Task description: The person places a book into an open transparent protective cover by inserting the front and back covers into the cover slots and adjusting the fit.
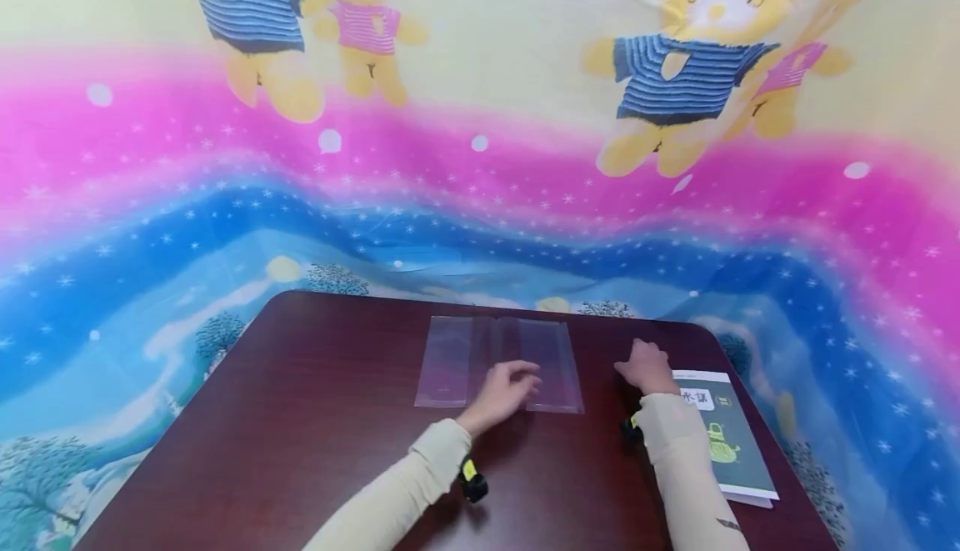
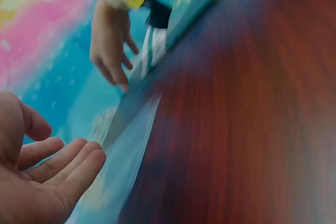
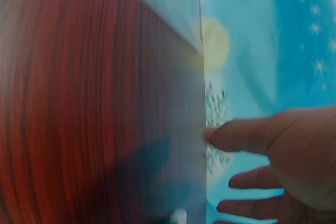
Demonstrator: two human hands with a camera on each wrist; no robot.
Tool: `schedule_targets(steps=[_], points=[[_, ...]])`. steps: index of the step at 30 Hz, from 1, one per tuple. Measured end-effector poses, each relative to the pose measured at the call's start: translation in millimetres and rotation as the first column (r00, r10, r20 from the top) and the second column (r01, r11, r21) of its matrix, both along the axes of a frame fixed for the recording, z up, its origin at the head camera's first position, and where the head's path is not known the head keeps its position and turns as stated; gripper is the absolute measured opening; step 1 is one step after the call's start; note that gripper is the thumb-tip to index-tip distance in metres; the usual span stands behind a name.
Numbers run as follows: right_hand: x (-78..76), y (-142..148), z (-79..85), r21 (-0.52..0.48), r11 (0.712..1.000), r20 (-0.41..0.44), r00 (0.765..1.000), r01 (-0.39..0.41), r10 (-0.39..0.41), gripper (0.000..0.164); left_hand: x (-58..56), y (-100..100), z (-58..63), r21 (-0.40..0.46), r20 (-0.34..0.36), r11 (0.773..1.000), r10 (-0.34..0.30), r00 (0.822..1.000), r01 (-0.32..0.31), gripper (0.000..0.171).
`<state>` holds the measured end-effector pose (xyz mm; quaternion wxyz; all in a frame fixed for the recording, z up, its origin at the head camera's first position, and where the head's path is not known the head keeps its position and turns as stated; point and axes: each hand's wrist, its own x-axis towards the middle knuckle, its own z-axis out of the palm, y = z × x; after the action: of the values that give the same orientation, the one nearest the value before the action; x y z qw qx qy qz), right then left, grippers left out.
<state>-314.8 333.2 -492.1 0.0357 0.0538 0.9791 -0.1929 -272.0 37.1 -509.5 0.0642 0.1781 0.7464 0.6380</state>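
Your left hand (image 1: pixel 504 394) hung loose and empty, the clear cover (image 1: pixel 453 359) beneath its fingers; your right hand (image 1: pixel 647 368) held nothing, the booklet (image 1: pixel 738 447) right of its slack fingers; light fingertips seemed best against creasing

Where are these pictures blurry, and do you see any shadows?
Head view: a soft shadow on the table near the left hand; left wrist view: the booklet blurred; right wrist view: the cover hazy, a dark shadow below it.

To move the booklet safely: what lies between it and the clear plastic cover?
The head view shows the right hand, its sleeve and black wrist device over tabletop between cover and booklet.
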Motion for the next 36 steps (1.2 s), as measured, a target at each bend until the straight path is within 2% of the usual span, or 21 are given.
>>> schedule_targets(steps=[4,8,14,17,21,23,28,32,36], points=[[12.9,24.1,5.9,0.005,0.999,0.056,0.997,0.05,-0.05,0.057,14.1,39.8,1.9,0.105,0.14,0.992,-0.082,0.987,0.068,0.031],[25.0,42.7,10.6,-0.004,0.994,0.124,0.987,0.105,-0.104,0.053,19.1,73.7,6.1,0.165,0.285,0.983,-0.13,0.95,0.085,0.036],[37.4,66.0,20.2,-0.039,0.985,0.227,0.961,0.168,-0.155,0.072,24.1,114.5,5.7,0.233,0.44,0.971,-0.149,0.886,0.048,0.036],[43.5,78.3,23.5,-0.066,0.976,0.234,0.954,0.208,-0.188,0.061,28.2,130.4,3.5,0.262,0.499,0.965,-0.146,0.854,0.011,0.033],[48.9,91.1,23.4,-0.105,0.967,0.248,0.947,0.234,-0.202,0.037,35.0,146.5,-0.2,0.27,0.558,0.962,-0.122,0.821,-0.04,0.033],[49.9,94.9,22.6,-0.126,0.964,0.264,0.945,0.235,-0.196,0.035,39.4,152.1,-1.8,0.256,0.571,0.965,-0.103,0.814,-0.058,0.033],[47.4,100.0,21.5,-0.128,0.963,0.286,0.938,0.239,-0.195,0.041,47.8,163.1,-2.8,0.223,0.579,0.973,-0.085,0.811,-0.058,0.031],[42.8,103.3,20.0,-0.105,0.957,0.311,0.923,0.27,-0.226,0.05,51.6,171.1,-2.6,0.246,0.602,0.967,-0.103,0.791,-0.061,0.03],[38.8,105.0,17.8,-0.076,0.946,0.349,0.897,0.315,-0.271,0.059,53.2,176.8,-3.0,0.266,0.628,0.961,-0.117,0.769,-0.071,0.025]])
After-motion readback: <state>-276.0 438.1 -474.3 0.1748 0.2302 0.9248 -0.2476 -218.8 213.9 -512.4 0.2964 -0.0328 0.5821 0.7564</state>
